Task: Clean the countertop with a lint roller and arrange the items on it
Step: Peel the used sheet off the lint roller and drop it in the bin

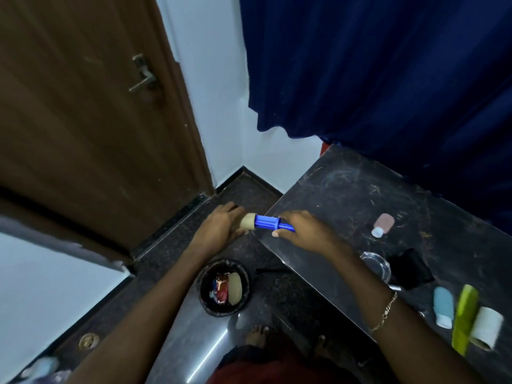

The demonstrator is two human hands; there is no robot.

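Note:
A blue lint roller [267, 223] is held level just off the left edge of the dark countertop [346, 195]. My right hand [302, 231] grips its blue handle. My left hand [221, 227] is closed around the beige roll end [248, 220]. The countertop is scratched and strewn with hair and lint. On it lie a pink small bottle [383, 224], a clear glass dish [376, 266], a black object [411, 268], a light blue bottle [443, 307], a green comb [465, 318] and a white roll [486, 328].
A black waste bin [224, 286] with wrappers and a used beige roll stands on the floor below my hands. A brown door [91, 120] is to the left, a dark blue curtain [374, 65] hangs behind the countertop. My bare feet show at the bottom.

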